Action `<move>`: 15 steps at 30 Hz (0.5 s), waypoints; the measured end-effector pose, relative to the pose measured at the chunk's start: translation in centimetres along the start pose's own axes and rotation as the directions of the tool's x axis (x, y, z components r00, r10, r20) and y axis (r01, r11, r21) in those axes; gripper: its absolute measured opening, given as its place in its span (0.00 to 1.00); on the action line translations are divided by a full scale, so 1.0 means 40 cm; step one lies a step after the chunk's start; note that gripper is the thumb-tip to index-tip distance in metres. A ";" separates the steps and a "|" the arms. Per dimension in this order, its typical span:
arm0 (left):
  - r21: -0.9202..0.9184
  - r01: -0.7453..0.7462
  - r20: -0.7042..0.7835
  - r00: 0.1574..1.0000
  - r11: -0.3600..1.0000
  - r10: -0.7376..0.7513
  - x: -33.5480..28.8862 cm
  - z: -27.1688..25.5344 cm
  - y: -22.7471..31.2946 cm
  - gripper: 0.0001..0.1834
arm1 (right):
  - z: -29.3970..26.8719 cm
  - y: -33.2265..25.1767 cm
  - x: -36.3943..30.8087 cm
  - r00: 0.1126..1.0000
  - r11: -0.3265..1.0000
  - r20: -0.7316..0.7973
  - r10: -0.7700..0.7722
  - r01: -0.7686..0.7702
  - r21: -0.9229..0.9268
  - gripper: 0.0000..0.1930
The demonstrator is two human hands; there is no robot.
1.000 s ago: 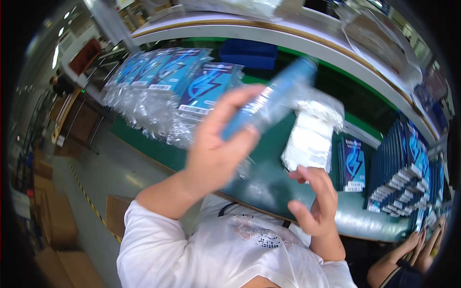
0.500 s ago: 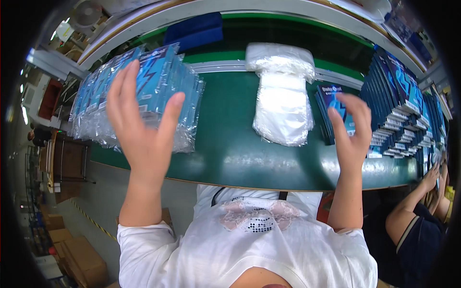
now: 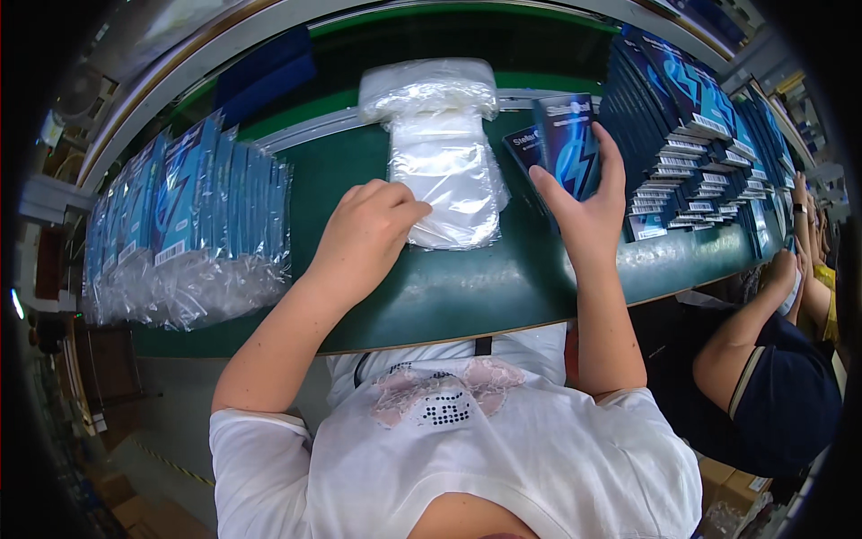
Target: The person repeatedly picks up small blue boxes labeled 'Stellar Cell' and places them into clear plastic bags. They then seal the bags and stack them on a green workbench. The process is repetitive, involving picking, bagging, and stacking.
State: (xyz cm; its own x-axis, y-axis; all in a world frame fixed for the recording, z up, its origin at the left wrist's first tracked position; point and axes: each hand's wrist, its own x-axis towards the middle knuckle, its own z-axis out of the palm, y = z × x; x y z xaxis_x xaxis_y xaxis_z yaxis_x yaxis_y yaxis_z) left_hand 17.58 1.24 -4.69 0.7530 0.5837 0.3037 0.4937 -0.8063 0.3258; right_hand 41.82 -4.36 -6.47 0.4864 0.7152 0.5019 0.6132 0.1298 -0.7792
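In the middle of the table lies a stack of clear plastic bags [image 3: 440, 157], its far end bulkier. The curled fingers of my left hand [image 3: 370, 229] are closed at the left edge of the top plastic bag. My right hand [image 3: 594, 205] grips a flat dark-blue box [image 3: 567, 135] with a lightning-bolt picture, thumb on its left side and fingers on its right. Partly hidden behind that box, a few similar boxes [image 3: 521, 148] rest on the table. Bagged blue boxes [image 3: 189, 189] stand in a packed row at the left.
Tall piles of unbagged blue boxes [image 3: 673, 108] rise at the right of the green table [image 3: 449, 301]. A dark-blue bin [image 3: 265, 76] sits beyond the far edge. At the far right is another person's arm [image 3: 763, 301]. Cartons [image 3: 732, 485] stand on the floor.
My left hand has come from the bagged boxes to the plastic bags and closed. My right hand has lifted a box off the small pile. The whole view has shifted and tilted.
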 end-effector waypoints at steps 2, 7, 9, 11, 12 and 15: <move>-0.097 0.090 -0.029 0.995 0.991 -0.093 0.007 -0.007 0.015 0.11 | -0.018 -0.030 -0.024 0.950 0.830 0.181 0.256 -0.312 0.462 0.35; -0.303 0.142 -0.160 0.967 0.942 -0.198 0.004 0.003 0.017 0.08 | -0.030 -0.050 -0.088 0.552 0.117 0.811 0.194 -0.834 0.540 0.18; -0.372 0.135 -0.174 0.962 0.919 -0.212 0.006 0.002 0.015 0.08 | -0.021 -0.068 -0.097 0.432 0.030 0.898 0.079 -0.902 0.431 0.21; -0.458 0.095 -0.199 0.958 0.884 -0.207 0.014 0.001 0.017 0.06 | -0.001 -0.090 -0.101 0.336 -0.051 0.941 -0.039 -0.941 0.334 0.28; -0.499 0.124 -0.183 0.952 0.857 -0.244 0.016 -0.001 0.016 0.07 | 0.010 -0.096 -0.100 0.332 -0.038 0.943 -0.023 -0.943 0.331 0.29; -0.544 0.201 -0.126 0.940 0.815 -0.316 0.015 -0.006 -0.001 0.08 | 0.040 -0.095 -0.088 0.339 -0.038 0.940 0.020 -0.940 0.340 0.33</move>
State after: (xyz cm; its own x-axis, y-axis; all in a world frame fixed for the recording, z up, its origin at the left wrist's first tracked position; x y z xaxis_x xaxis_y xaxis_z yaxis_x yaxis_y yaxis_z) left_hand 17.91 1.66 -4.29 0.4972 0.8158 0.2954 0.3171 -0.4877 0.8134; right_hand 36.80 -6.28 -5.86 -0.4083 0.8911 -0.1982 -0.6922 -0.4437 -0.5692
